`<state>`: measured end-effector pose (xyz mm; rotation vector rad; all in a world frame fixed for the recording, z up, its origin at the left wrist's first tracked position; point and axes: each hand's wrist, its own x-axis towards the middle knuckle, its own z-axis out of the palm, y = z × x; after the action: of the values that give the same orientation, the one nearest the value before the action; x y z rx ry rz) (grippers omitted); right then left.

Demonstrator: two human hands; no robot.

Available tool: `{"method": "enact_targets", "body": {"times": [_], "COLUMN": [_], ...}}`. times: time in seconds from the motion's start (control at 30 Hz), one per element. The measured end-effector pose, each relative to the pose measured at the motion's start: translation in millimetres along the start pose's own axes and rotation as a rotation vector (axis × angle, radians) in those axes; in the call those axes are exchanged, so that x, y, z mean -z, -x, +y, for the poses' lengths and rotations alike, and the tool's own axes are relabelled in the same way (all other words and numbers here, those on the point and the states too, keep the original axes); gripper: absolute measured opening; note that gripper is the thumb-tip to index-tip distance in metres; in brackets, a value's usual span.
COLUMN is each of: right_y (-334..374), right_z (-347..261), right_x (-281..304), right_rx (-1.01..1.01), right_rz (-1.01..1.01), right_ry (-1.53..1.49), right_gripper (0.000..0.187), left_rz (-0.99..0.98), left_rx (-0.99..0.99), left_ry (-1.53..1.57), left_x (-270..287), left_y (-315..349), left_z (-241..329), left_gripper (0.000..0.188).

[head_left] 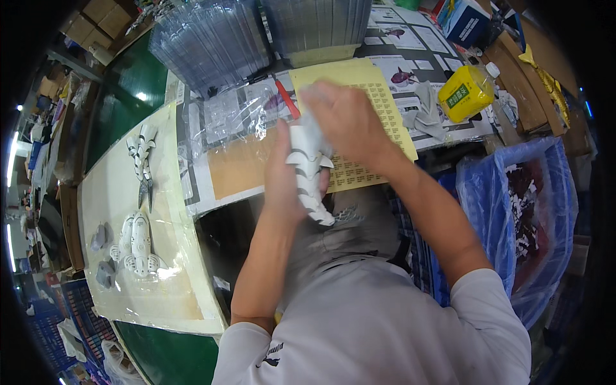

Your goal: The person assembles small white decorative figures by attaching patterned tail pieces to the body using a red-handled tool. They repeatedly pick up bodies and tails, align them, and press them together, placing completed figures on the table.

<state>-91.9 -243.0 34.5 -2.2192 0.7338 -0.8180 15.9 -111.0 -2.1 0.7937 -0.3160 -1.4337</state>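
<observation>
My left hand [283, 176] is wrapped round a white jointed toy animal [307, 160] with dark stripes and side fins. The toy's narrow tail hangs down toward my lap. Above its upper end is my right hand [353, 119], smeared by motion, its fingers closed on a pale cloth-like piece [312, 130] pressed against the toy. The right hand covers part of that end. A thin red tool [286, 99] lies just beyond my hands, on the bench near a yellow printed sheet [389, 115].
On the left board lie more jointed white toys [136, 240] and small grey pieces [104, 274]. Stacked clear plastic trays [212, 48] stand at the back. To the right are a crumpled rag [427, 112], a yellow bottle [466, 94] and a blue-lined scrap bin [481, 192].
</observation>
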Motion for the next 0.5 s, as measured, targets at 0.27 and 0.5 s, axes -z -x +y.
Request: {"method": "enact_targets", "body": {"times": [0.27, 0.5], "right_y": [-10.0, 47.6], "right_z": [-24.2, -51.4], "right_x": [25.0, -29.4], "right_rx": [0.021, 0.510], "right_rz": [0.289, -0.021], "right_ry": [-0.506, -0.071], "right_gripper": [0.027, 0.043], "left_rz": [-0.019, 0.245], "left_rx": [-0.101, -0.260], "left_ry": [0.280, 0.402], "left_x": [2.8, -8.3], "left_y": [-4.7, -10.8], "left_z": [15.0, 12.1], "left_gripper": [0.057, 0.062]}}
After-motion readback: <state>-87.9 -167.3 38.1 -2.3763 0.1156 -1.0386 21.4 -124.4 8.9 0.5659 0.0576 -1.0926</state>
